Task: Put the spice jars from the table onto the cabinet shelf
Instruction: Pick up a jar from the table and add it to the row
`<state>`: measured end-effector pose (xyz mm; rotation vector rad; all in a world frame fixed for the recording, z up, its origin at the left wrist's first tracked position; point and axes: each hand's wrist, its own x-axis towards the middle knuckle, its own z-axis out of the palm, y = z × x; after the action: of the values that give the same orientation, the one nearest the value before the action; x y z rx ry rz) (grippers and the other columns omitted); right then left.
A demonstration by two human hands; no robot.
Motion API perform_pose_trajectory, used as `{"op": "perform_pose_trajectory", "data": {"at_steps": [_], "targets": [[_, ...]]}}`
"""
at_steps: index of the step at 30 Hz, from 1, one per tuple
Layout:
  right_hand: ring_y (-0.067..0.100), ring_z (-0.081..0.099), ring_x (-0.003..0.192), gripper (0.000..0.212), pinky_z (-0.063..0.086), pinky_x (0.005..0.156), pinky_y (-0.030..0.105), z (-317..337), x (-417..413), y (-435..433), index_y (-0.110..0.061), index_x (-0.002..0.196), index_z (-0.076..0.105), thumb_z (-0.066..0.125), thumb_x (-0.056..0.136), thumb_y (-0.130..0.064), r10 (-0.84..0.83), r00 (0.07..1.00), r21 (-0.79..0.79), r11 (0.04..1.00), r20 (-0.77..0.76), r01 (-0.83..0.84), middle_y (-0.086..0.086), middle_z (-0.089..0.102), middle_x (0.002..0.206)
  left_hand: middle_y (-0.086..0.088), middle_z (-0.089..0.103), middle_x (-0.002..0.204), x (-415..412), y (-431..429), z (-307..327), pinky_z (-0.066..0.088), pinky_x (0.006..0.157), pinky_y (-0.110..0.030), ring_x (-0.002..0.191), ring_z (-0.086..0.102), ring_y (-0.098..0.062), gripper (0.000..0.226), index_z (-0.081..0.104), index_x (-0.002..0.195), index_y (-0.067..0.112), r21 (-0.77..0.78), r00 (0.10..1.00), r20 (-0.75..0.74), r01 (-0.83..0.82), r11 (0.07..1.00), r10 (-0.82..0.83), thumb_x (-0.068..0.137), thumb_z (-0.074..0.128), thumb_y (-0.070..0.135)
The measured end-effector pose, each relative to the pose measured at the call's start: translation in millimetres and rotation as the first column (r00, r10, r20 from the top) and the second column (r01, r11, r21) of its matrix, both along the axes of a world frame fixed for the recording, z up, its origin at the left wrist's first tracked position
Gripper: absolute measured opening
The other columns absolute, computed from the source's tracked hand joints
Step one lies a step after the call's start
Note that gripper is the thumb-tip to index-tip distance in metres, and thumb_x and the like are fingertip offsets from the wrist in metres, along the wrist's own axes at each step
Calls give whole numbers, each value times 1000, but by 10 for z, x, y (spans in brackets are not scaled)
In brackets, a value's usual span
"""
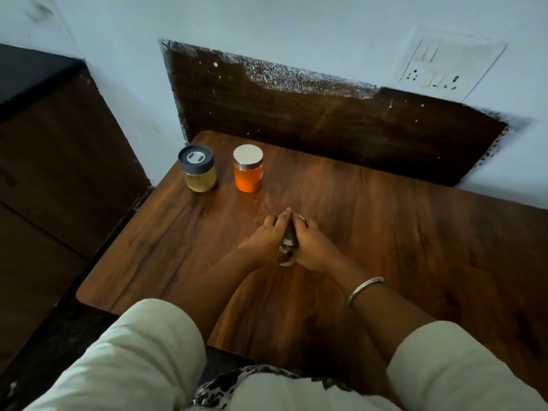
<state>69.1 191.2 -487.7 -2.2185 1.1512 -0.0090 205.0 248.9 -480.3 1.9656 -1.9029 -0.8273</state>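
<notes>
Mid-table (400, 232), both hands were wrapped around a small jar (289, 239), mostly hidden between them; the left hand (265, 237) and right hand (314, 247) each had fingers curled tight against its sides; near the far left corner stood a grey-lidded yellowish jar (198, 172), just beside an orange jar (248, 169); a bangle (364, 289) circled the right wrist.

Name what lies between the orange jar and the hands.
Only bare tabletop, seen in the head view, separates the orange jar from the left hand and right hand, which clasp a small jar.
</notes>
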Motion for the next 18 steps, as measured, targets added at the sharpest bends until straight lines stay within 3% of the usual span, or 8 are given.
{"op": "perform_pose_trajectory", "data": {"at_steps": [4, 7, 11, 13, 15, 18], "targets": [[30, 40, 131, 95, 42, 104, 39, -75, -23, -6, -24, 149, 7, 70, 79, -34, -90, 994, -30, 995, 60, 92, 12, 27, 149, -12, 28, 146, 58, -29, -27, 40, 93, -28, 128, 41, -27, 102, 2, 147, 29, -12, 999, -45, -18, 1000, 18, 74, 73, 29], [26, 37, 133, 94, 40, 105, 39, -46, -62, -6, -23, 148, 12, 72, 77, -36, -212, 957, 22, 977, 197, 211, 7, 29, 150, -10, 25, 151, 97, -58, 2, 35, 103, -32, 136, 32, -27, 95, 4, 147, 27, -54, 991, -130, -50, 997, 43, 78, 70, 27], [19, 42, 126, 91, 44, 93, 26, 151, -148, -9, -27, 142, 27, 78, 68, -43, -322, 834, 62, 942, 449, 330, 2, 39, 143, -6, 31, 150, 66, -54, 124, 32, 99, -22, 136, 34, -20, 94, 10, 147, 25, -215, 946, -312, -158, 964, 85, 75, 70, 27], [17, 46, 121, 84, 49, 89, 27, 281, -189, 2, -32, 135, 31, 79, 66, -43, -371, 763, 93, 919, 529, 383, 0, 43, 138, -5, 34, 148, 1, -40, 212, 31, 99, -20, 134, 35, -17, 96, 9, 146, 27, -286, 919, -387, -196, 938, 74, 73, 71, 29], [15, 50, 116, 79, 54, 85, 31, 421, -208, 9, -36, 131, 33, 79, 66, -42, -437, 685, 152, 887, 583, 436, -1, 45, 135, -5, 32, 149, -99, -38, 308, 32, 104, -22, 135, 33, -15, 104, 4, 146, 29, -312, 896, -443, -192, 930, 36, 70, 74, 30], [10, 55, 106, 73, 54, 70, 16, 607, -210, 5, -29, 129, 37, 78, 70, -36, -430, 594, 155, 876, 680, 457, -3, 49, 125, -9, 27, 149, -280, -72, 413, 32, 112, -35, 138, 29, -18, 121, -8, 147, 25, -324, 878, -479, -170, 931, -6, 64, 79, 30]]}}
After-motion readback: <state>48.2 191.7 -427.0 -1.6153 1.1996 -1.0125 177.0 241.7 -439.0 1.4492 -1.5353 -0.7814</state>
